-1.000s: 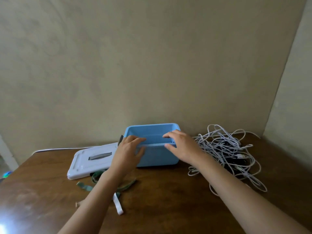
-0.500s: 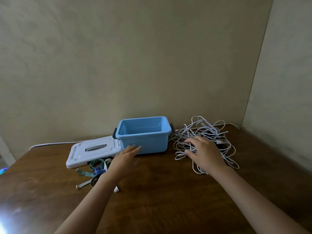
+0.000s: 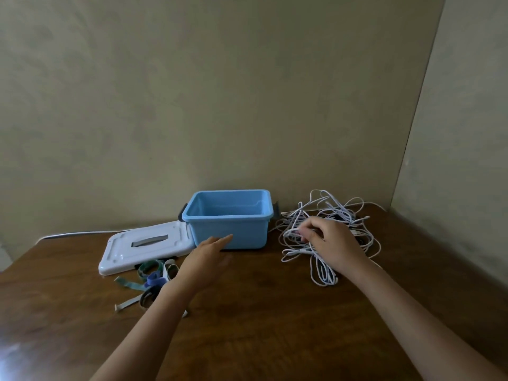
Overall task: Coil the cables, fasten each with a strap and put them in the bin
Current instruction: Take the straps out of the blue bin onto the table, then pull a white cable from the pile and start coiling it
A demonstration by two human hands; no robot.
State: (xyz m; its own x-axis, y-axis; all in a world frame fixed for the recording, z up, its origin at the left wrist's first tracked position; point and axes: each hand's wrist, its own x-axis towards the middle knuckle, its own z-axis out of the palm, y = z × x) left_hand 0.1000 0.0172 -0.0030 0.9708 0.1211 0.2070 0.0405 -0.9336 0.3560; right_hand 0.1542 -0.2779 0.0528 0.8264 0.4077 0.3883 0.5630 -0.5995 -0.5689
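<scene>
Your left hand [image 3: 204, 258] hovers flat over the table [image 3: 261, 320] with straight fingers, holding nothing, between the loose straps [image 3: 149, 279] and the bin [image 3: 228, 232]. Your right hand [image 3: 331, 243] rests on the tangled white cables [image 3: 324, 235], its curled fingers pinching a strand. The open blue bin stands behind, with its white lid [image 3: 145, 244] flat at its left.

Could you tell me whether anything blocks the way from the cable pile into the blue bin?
Nothing visible does. The bin stands open, its lid lying to its left, and the right hand is already on the cables beside it.
</scene>
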